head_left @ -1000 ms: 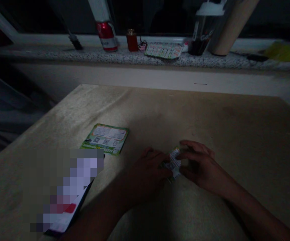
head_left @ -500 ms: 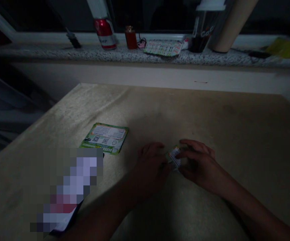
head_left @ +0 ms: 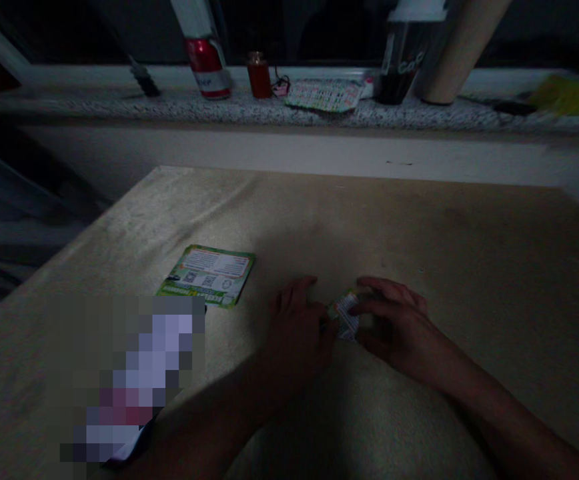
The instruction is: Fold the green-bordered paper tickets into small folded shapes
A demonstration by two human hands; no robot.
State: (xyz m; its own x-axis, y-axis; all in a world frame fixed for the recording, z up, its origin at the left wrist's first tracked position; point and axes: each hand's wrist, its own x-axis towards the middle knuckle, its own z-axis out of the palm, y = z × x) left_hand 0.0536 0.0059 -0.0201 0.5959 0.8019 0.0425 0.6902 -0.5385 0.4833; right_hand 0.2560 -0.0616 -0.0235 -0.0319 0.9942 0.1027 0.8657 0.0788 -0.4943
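Note:
A small folded printed paper [head_left: 345, 319] lies between my two hands on the beige table [head_left: 419, 240]. My left hand [head_left: 297, 330] presses on its left side with curled fingers. From the right, my right hand [head_left: 394, 323] pinches the paper's edge between thumb and fingers. The scene is dim, so the paper's print is hard to read. A green printed card [head_left: 209, 275] lies flat on the table to the left of my hands.
A blurred-out flat object [head_left: 129, 380] lies at the table's near left. Behind the table runs a speckled ledge [head_left: 119, 107] holding a red can [head_left: 208, 63], a small red bottle [head_left: 258, 75], a printed sheet [head_left: 325, 95], a dark cup [head_left: 405, 57] and a cardboard tube [head_left: 457, 50].
The folded paper has grown smaller between my hands and shifted slightly up the table. My left hand has moved a little forward; the right hand has kept its place.

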